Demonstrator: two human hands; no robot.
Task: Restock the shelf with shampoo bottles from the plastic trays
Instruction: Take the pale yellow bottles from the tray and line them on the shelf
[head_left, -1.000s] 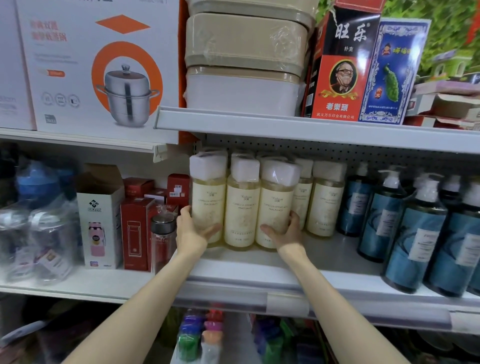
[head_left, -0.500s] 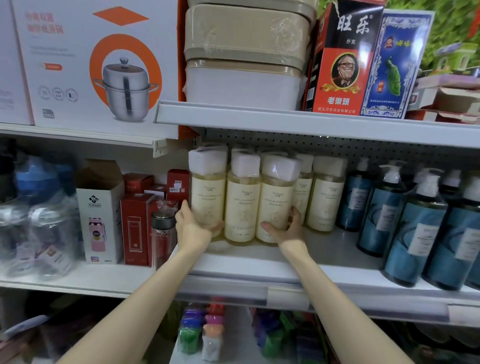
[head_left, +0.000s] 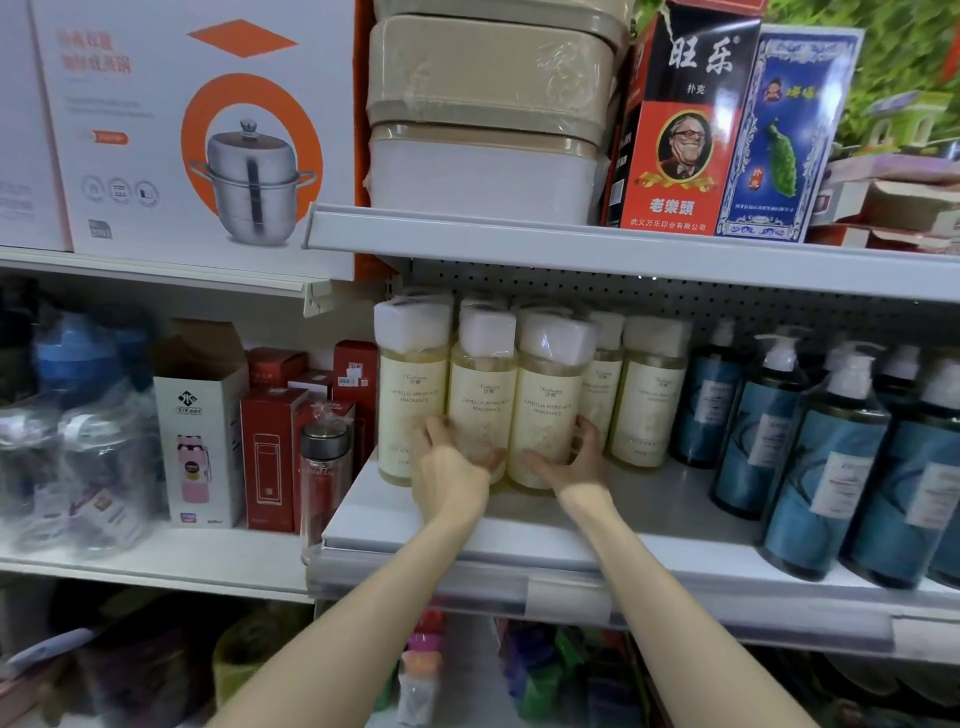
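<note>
Open room is left along the front of the white shelf (head_left: 395, 519), bounded by cream shampoo bottles (head_left: 545, 395) and blue pump bottles (head_left: 821, 467).

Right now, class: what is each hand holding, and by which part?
The left hand grips the middle cream bottle low on its body, near the base; the right hand grips the right cream bottle at the same height.

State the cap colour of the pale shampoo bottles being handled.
White caps under clear wrap; head view.

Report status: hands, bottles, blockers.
Left hand grips front middle bottle; right hand grips front right bottle. Both upright on shelf. Blue bottles off right, apart.
</note>
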